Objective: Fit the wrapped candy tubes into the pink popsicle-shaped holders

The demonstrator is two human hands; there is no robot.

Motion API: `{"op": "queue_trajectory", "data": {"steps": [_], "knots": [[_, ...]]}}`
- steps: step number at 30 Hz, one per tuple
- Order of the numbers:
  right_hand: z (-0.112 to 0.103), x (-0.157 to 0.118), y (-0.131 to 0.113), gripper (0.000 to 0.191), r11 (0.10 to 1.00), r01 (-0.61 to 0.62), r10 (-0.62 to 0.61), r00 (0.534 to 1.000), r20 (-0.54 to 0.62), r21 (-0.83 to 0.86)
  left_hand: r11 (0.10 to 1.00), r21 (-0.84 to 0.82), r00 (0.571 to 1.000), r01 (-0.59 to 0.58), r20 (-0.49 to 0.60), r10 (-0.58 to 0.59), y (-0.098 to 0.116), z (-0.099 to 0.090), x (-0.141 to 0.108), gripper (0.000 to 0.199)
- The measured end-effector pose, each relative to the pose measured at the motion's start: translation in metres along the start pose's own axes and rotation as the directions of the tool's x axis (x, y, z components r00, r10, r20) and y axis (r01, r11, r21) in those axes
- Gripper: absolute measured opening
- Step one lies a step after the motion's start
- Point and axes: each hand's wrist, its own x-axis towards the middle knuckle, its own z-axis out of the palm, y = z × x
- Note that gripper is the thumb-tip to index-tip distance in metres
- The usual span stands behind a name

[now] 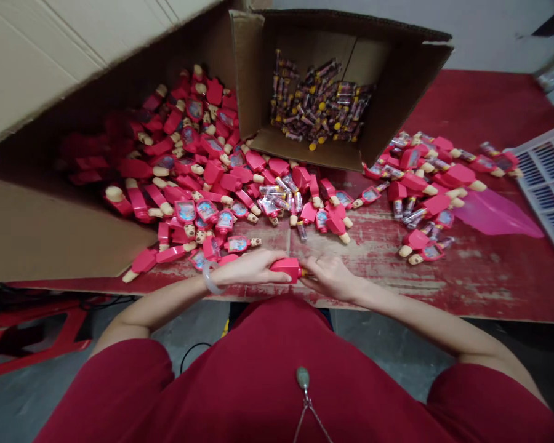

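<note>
Close to the table's front edge, my left hand (258, 267) is wrapped round a pink plastic case (286, 269), which lies level with its open end toward the right. My right hand (330, 277) is closed with its fingertips against that end. A small yellowish bit shows between the fingers and the case; the rest of it is hidden. Just beyond my hands is a pile of similar pink cases (224, 178), many with cream-coloured tips and blue picture windows. Among them lie small clear-wrapped tubes (277, 195).
A cardboard box (305, 147) holding many small tubes with yellow ends stands at the back. A larger carton (50, 227) on its side opens toward the pile at left. At right are more pink cases (459, 175), a pink sheet (498, 214) and a white crate (547, 178).
</note>
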Motion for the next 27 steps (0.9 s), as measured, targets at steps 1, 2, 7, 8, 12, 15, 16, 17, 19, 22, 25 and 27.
{"op": "queue_trajectory", "data": {"steps": [1,2,7,8,12,15,16,17,19,22,25,27], "knots": [[0.000,0.005,0.003,0.021,0.993,-0.112,0.111,0.990,0.083,0.018,0.988,0.149,0.996,-0.041,-0.070,0.052,0.001,0.003,0.001,0.037],[-0.001,0.011,0.006,0.022,0.976,-0.216,0.210,0.963,0.168,0.017,0.956,0.286,0.989,-0.060,-0.114,0.096,0.002,0.007,0.003,0.034],[-0.008,0.033,0.014,0.024,0.917,-0.373,0.398,0.844,0.359,-0.141,0.817,0.573,0.972,-0.063,-0.151,0.181,-0.005,0.015,0.009,0.046],[-0.010,0.034,0.014,0.025,0.919,-0.360,0.394,0.848,0.354,-0.159,0.827,0.559,0.972,-0.065,-0.152,0.180,-0.007,0.014,0.008,0.046],[-0.018,0.037,0.010,0.024,0.940,-0.260,0.316,0.908,0.276,-0.222,0.922,0.386,0.982,-0.014,-0.170,0.086,-0.006,0.007,0.001,0.042],[-0.025,0.039,0.008,0.021,0.956,-0.147,0.204,0.954,0.219,-0.252,0.989,0.141,0.981,0.031,-0.195,-0.003,0.001,0.005,-0.003,0.048],[-0.027,0.039,0.008,0.020,0.960,-0.109,0.166,0.964,0.209,-0.257,0.999,0.030,0.984,0.034,-0.177,-0.028,0.002,0.004,-0.003,0.050],[-0.029,0.040,0.008,0.020,0.962,-0.076,0.131,0.971,0.200,-0.261,0.995,-0.092,0.990,0.037,-0.135,-0.049,0.004,0.004,-0.003,0.051],[-0.031,0.039,0.008,0.021,0.964,-0.027,0.075,0.982,0.171,-0.264,0.941,-0.330,0.997,0.070,-0.001,-0.074,0.004,0.005,-0.002,0.053],[-0.031,0.036,0.008,0.021,0.971,-0.008,0.045,0.988,0.149,-0.240,0.807,-0.559,0.975,0.189,0.207,-0.085,0.003,0.007,0.002,0.058],[-0.031,0.032,0.006,0.020,0.976,-0.038,0.086,0.973,0.214,-0.216,0.707,-0.642,0.939,0.295,0.331,-0.092,0.004,0.012,0.006,0.059],[-0.031,0.030,0.004,0.020,0.971,-0.081,0.145,0.946,0.290,-0.223,0.713,-0.623,0.926,0.322,0.365,-0.099,0.007,0.015,0.008,0.060]]}}
